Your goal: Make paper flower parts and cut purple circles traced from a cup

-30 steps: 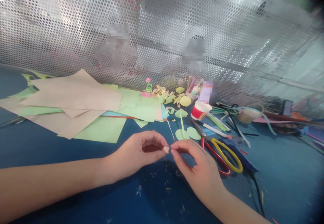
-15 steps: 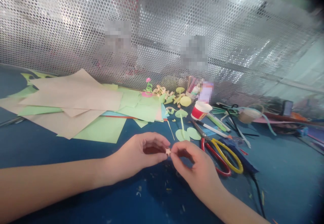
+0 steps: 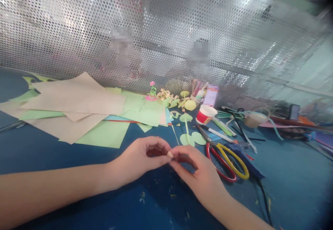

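My left hand (image 3: 142, 159) and my right hand (image 3: 197, 172) meet fingertip to fingertip low over the blue table (image 3: 52, 153). Between them they pinch a tiny pale paper piece (image 3: 169, 154), mostly hidden by the fingers. The fingers of both hands are curled closed around it. Just right of my right hand lie scissors (image 3: 229, 160) with one red and one yellow handle. Green paper leaf shapes (image 3: 192, 138) on a thin stem lie just beyond the hands.
Tan and green paper sheets (image 3: 78, 108) spread across the left. A red-and-white glue pot (image 3: 205, 114), pens, paper curls and a small pink paper flower (image 3: 152, 84) crowd the back centre. A perforated metal screen (image 3: 166, 32) closes the far side. Paper scraps dot the near table.
My right hand has slid slightly left and closed tighter against my left fingertips, so the small pale piece is now more hidden. Both forearms stay put.
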